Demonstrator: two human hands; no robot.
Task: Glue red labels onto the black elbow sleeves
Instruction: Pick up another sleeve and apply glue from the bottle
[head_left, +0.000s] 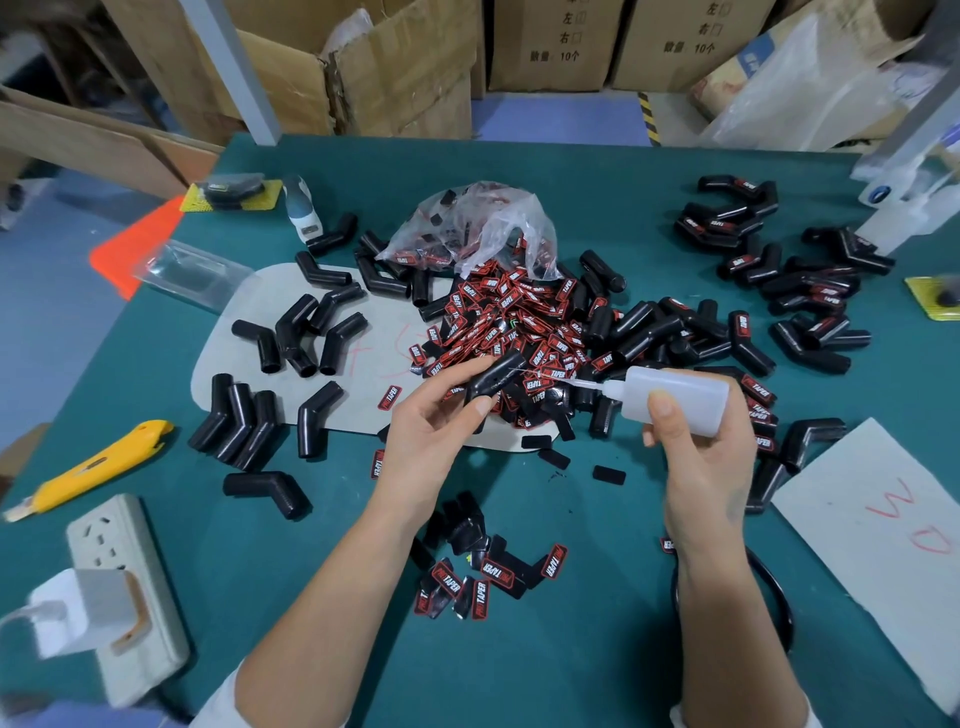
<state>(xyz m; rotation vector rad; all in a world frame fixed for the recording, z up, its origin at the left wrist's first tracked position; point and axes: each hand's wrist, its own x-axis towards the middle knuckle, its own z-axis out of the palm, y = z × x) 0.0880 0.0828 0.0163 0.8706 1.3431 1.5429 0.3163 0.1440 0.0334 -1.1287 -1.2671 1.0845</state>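
My left hand (436, 415) grips a black elbow sleeve (496, 375) above the table's middle. My right hand (696, 447) holds a white glue bottle (675, 397), its thin nozzle pointing left at the sleeve. A heap of red labels (514, 322) spills from a clear plastic bag (472, 228) just behind. Bare black sleeves (296, 332) lie on the left over a grey mat (374, 332). Sleeves with labels on them (789, 291) are piled at the right. Several more labels (478, 577) lie between my forearms.
A yellow utility knife (98, 462) and a white power strip (130, 571) with a plugged charger lie at the left front. A white card with red marks (883, 525) sits at the right. Cardboard boxes (363, 67) stand behind the green table (519, 649).
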